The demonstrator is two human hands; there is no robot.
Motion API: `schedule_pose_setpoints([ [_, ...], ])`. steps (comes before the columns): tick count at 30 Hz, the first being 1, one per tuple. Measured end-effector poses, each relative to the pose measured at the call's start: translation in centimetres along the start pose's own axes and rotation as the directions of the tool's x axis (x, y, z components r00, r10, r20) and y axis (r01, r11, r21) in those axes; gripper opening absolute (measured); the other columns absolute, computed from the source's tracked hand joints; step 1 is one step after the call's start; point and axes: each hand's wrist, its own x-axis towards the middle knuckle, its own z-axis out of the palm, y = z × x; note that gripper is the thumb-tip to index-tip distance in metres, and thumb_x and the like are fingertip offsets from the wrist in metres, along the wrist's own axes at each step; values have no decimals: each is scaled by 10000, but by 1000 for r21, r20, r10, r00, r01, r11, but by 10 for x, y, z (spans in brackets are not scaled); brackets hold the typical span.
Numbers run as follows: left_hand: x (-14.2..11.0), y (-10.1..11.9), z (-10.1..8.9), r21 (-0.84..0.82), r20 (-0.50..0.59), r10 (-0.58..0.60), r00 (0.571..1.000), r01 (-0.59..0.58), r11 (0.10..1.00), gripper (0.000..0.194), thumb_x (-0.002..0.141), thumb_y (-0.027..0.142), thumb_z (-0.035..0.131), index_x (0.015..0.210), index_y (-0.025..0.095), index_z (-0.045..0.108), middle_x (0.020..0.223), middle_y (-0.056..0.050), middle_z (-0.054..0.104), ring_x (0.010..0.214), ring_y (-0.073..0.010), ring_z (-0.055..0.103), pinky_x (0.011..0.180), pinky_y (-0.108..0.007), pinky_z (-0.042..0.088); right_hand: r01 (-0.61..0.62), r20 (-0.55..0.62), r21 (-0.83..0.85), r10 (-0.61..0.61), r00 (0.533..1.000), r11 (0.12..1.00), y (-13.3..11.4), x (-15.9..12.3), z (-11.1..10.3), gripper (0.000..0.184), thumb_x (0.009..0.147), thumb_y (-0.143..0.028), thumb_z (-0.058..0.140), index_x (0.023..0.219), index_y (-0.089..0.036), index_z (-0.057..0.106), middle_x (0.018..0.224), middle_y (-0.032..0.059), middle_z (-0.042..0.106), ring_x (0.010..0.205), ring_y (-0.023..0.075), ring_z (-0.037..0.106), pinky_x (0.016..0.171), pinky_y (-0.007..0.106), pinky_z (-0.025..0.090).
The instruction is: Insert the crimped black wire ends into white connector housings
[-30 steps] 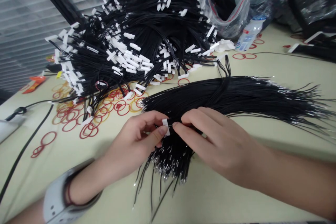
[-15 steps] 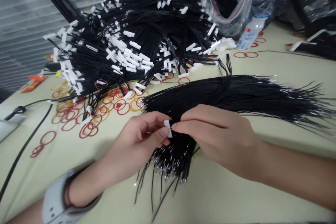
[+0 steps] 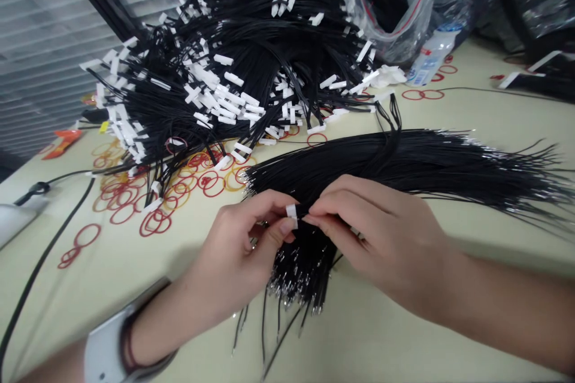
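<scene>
Left hand pinching a white connector housing; right hand pinching a thin wire just beside it, above bundled black wires.

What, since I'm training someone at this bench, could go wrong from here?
The white connector pinched in the left hand is small, so it might slip or twist. The right hand appears to pinch a thin wire close beside it, which could bend. Metal-tipped wire ends fan out loosely between the hands and might tangle if brushed.
</scene>
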Motion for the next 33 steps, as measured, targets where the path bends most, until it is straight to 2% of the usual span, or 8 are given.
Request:
schedule_pose_setpoints([
  [5, -1, -1, 3, 38, -26, 11, 1000, -10, 999, 147, 838, 110, 485, 870, 222, 575, 702, 53, 604, 628, -79, 581, 552, -169, 463, 46, -1, -47, -47, 999, 998, -3, 0, 3, 158, 849, -77, 472, 810, -83, 625, 766, 66, 570, 716, 152, 518, 626, 292, 411],
  [11, -1, 0, 6, -12, -52, -40, 998, 39, 999, 138, 815, 108, 504, 877, 184, 600, 682, 28, 635, 607, -96, 595, 534, -185, 473, 88, 11, 190, -92, 996, 978, 1, 0, 9, 214, 869, -68, 424, 788, -60, 622, 763, 79, 569, 705, 141, 492, 629, 288, 407],
  [16, -5, -1, 5, 48, -31, -30, 999, 31, 998, 144, 825, 129, 501, 896, 197, 607, 702, 16, 649, 612, -112, 600, 484, -199, 446, 70, -23, 255, -66, 998, 964, 2, -2, 12, 215, 869, -68, 425, 778, -88, 619, 771, 69, 582, 717, 129, 503, 648, 265, 416],
  [20, -3, -2, 3, 97, -43, 61, 997, -57, 994, 153, 827, 100, 495, 870, 220, 579, 669, 48, 608, 598, -86, 584, 501, -175, 436, -12, 8, 268, 11, 1000, 963, 4, 5, 4, 177, 858, -97, 483, 769, -137, 632, 749, 16, 596, 683, 82, 532, 619, 198, 412],
  [24, 1, 0, 3, 80, -33, 49, 998, -47, 996, 142, 831, 93, 490, 860, 212, 562, 656, 58, 576, 585, -65, 564, 500, -146, 425, -137, 41, 219, 131, 991, 966, 10, 13, -4, 80, 785, -101, 601, 748, -171, 606, 664, -47, 585, 601, 53, 532, 547, 170, 385],
  [28, 7, 2, 2, -71, -20, -68, 997, 67, 995, 102, 841, 120, 484, 858, 185, 561, 641, 53, 549, 572, -65, 550, 508, -147, 435, 39, -23, 71, -38, 999, 997, 16, 13, -4, 116, 827, -114, 533, 728, -163, 568, 765, 2, 603, 705, 95, 542, 604, 212, 409],
  [31, 9, 2, -2, -216, 39, -185, 982, 189, 958, 64, 851, 178, 496, 834, 172, 558, 632, 46, 538, 567, -71, 542, 503, -154, 438, 129, 8, 33, -129, 992, 991, 19, 11, -3, 119, 852, -164, 504, 769, -171, 589, 885, 38, 589, 806, 129, 526, 689, 256, 428],
  [33, 9, 3, -4, -262, 76, -201, 977, 214, 941, 73, 851, 208, 505, 823, 172, 562, 642, 38, 545, 580, -78, 548, 505, -157, 441, 156, 53, 23, -157, 986, 987, 20, 11, -2, 136, 869, -189, 488, 811, -163, 608, 870, 46, 565, 791, 140, 495, 681, 277, 419],
])
